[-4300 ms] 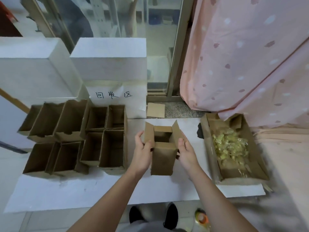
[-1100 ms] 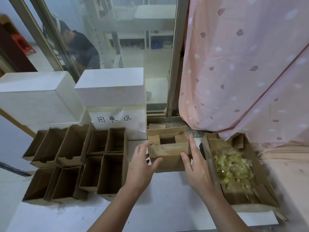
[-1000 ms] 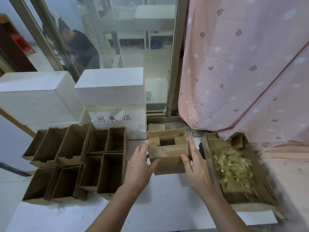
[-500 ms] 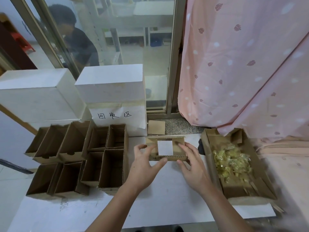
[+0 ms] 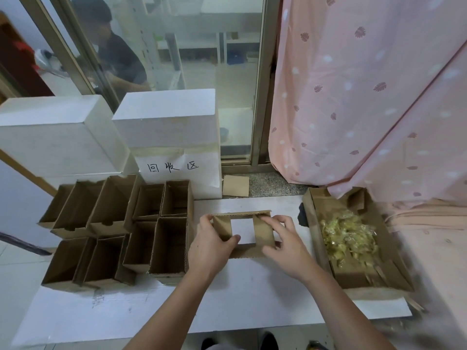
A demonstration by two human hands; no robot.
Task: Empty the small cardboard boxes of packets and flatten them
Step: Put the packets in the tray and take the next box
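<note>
Covering the box (image 5: 262, 232) corners – left hand (image 5: 211, 245), right hand (image 5: 286, 245) gripped it; open-ended, table (image 5: 252, 299) visible through.

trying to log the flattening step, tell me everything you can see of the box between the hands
The small cardboard box is plain brown corrugated card, open at top and bottom, so the white table sheet shows through its middle. Two flaps fold inward, left and right of that gap. It sits low on the sheet, seemingly part collapsed. The left hand grips its left side, thumb on a flap; the right hand holds its right side.
</note>
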